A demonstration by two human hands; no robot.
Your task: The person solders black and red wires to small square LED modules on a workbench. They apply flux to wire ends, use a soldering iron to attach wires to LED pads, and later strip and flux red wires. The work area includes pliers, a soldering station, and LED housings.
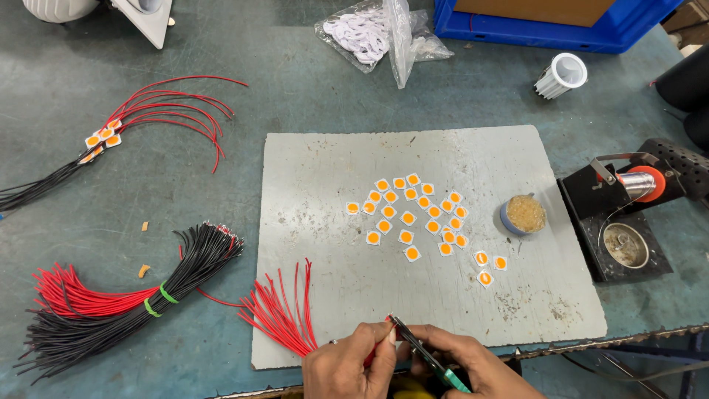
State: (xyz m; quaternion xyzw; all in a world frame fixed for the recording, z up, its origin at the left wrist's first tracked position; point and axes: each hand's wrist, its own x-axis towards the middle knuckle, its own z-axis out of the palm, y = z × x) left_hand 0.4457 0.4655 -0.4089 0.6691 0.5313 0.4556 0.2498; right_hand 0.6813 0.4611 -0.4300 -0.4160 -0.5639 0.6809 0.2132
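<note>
Hands (pixel 399 362) near clear plastic bag (pixel 384 33).

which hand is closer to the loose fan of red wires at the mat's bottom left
Left. The left hand sits right against the base of the loose red wires, seemingly gripping them. The right hand, holding green-handled tweezers, lies farther right, beyond the left hand.

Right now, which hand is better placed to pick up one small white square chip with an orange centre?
Probably the left hand: its fingers only pinch a thin red wire, while the right hand holds green-handled tweezers. The chips lie ahead of both.
</note>
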